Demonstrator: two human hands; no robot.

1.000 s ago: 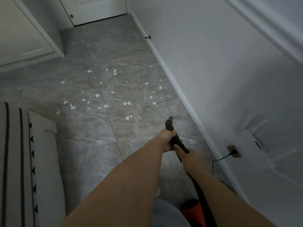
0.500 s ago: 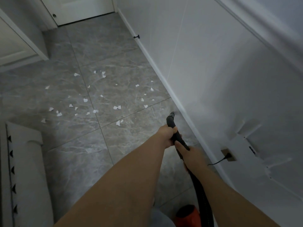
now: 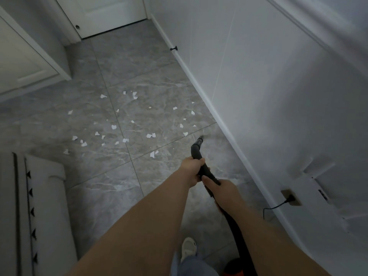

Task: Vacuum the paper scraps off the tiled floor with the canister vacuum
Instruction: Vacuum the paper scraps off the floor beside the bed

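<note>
Both forearms (image 3: 151, 222) are bare, no sleeves showing, nothing on either wrist. Down below, a pale shoe (image 3: 188, 248) pokes out from a light blue-grey trouser leg (image 3: 196, 266).

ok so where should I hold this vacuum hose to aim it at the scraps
Probably as now: left hand wrapped from the left around the rigid curved neck of the hose behind the nozzle, right hand just behind. That stiff bend steers the tip; farther back it hangs loose.
</note>
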